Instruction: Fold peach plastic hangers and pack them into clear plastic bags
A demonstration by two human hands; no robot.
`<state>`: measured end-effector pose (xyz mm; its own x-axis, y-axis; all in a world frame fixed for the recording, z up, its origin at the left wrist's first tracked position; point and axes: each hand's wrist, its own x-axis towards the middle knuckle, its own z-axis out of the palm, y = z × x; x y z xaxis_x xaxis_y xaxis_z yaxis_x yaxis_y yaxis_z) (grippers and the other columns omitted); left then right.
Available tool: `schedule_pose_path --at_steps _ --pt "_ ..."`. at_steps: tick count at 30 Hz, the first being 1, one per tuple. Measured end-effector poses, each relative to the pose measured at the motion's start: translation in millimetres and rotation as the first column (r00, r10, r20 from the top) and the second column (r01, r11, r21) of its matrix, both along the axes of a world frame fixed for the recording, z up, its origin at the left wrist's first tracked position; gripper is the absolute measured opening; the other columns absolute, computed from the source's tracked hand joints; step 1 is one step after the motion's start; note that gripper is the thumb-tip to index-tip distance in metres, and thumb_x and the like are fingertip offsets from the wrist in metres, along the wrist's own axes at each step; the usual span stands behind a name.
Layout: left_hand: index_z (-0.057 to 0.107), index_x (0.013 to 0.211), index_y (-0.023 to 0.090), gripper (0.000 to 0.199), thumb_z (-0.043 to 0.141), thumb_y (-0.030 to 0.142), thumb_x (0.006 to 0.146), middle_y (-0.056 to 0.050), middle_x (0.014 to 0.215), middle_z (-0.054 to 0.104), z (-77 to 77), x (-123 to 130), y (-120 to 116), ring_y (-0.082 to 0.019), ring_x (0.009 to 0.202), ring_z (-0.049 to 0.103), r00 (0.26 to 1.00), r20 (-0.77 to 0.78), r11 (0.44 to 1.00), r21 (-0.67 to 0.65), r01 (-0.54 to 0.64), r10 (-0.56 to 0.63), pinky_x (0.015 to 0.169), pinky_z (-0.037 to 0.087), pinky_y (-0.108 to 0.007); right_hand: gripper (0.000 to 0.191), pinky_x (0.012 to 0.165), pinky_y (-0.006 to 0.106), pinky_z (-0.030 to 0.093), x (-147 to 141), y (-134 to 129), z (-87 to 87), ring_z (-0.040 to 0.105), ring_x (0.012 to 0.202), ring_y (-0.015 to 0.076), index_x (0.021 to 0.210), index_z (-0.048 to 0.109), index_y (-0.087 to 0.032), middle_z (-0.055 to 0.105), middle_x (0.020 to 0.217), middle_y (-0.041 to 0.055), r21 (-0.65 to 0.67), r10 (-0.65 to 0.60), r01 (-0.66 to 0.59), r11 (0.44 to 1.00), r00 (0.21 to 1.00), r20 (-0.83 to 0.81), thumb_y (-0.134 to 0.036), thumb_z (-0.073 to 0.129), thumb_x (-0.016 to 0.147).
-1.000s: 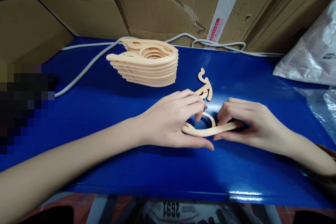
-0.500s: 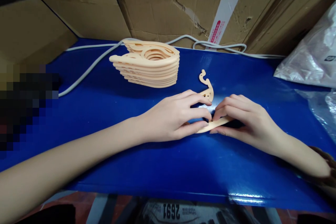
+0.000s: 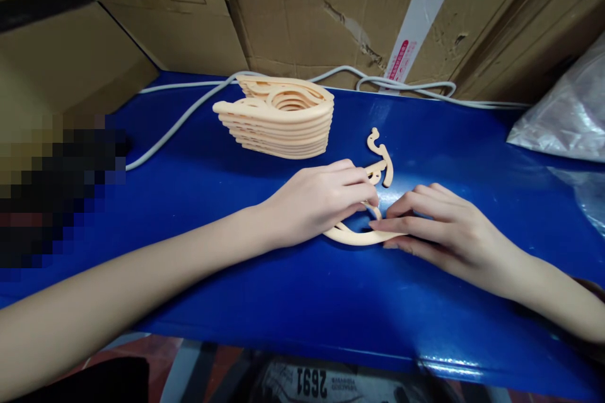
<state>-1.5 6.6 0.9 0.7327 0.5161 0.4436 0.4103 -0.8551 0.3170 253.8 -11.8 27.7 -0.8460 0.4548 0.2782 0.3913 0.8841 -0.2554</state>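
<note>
A cream plastic folding hanger lies flat on the blue table in front of me. My left hand rests over it from the left, its fingers curled down and gripping its inner edge. My right hand pinches the hanger's right end between thumb and fingers. Just beyond my fingertips lies a cream hook piece with a curved tip; my left hand hides whether it joins the hanger. Farther back stands a neat stack of matching folded hangers, touched by neither hand.
A white cable runs behind the stack and along the back of the blue table. Cardboard boxes wall off the rear and left. A clear plastic bag sits at the right. A dark, pixelated area covers the left edge.
My left fingers have curled in, and more of the hanger's curved body shows. My right hand has shifted slightly down, still gripping the right end. The view has swung a little left.
</note>
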Motion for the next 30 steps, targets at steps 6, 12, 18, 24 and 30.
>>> schedule_pose_path --at_steps 6,12,18,24,30 --pt "0.070 0.114 0.016 0.030 0.046 0.002 0.102 -0.006 0.118 0.071 -1.6 -2 3 -0.018 0.105 0.062 0.998 0.060 0.998 -0.050 -0.032 0.035 0.086 0.051 -0.028 0.019 0.079 0.032 0.045 0 -1 -0.5 0.065 0.091 0.0160 0.115 0.073 -0.022 0.077 0.109 0.0041 -0.071 0.038 -0.039 0.997 0.999 -0.011 -0.025 0.057 0.105" --pt "0.068 0.115 0.012 0.028 0.046 0.004 0.100 -0.010 0.120 0.071 6.8 0 -3 -0.021 0.110 0.063 0.994 0.106 0.991 -0.132 0.023 -0.009 0.095 0.051 -0.034 0.015 0.075 0.033 0.041 1 0 -4.3 0.064 0.088 0.0174 0.114 0.068 -0.023 0.076 0.101 0.0034 -0.016 -0.029 0.028 0.999 0.999 -0.031 -0.029 0.058 0.105" --pt "0.064 0.102 0.014 0.019 0.055 0.030 0.104 -0.015 0.129 0.066 6.9 6 -12 -0.027 0.127 0.059 0.992 0.049 0.975 -0.186 0.122 -0.115 0.115 0.045 -0.042 0.005 0.076 0.033 0.043 3 1 1.4 0.066 0.087 0.0165 0.104 0.063 -0.022 0.075 0.095 0.0015 0.030 -0.069 0.072 0.997 0.993 -0.094 -0.027 0.062 0.102" --pt "0.058 0.095 0.017 0.018 0.049 0.028 0.106 -0.018 0.134 0.063 4.2 5 -9 -0.031 0.140 0.053 0.988 -0.060 0.976 -0.180 0.126 -0.139 0.126 0.036 -0.051 0.042 0.098 0.042 0.049 9 11 0.9 0.067 0.120 0.0278 0.134 0.060 -0.022 0.072 0.131 0.0110 -0.063 -0.173 0.169 0.984 0.983 -0.065 -0.049 0.058 0.102" --pt "0.053 0.093 0.019 0.015 0.048 0.026 0.105 -0.016 0.141 0.061 3.4 3 -9 -0.033 0.144 0.049 0.991 -0.087 0.971 -0.222 0.085 -0.106 0.128 0.026 -0.065 0.052 0.114 0.057 0.041 18 22 -1.3 0.060 0.136 0.0341 0.149 0.054 -0.023 0.066 0.145 0.0126 0.047 -0.252 0.248 0.968 0.961 0.115 -0.052 0.044 0.106"
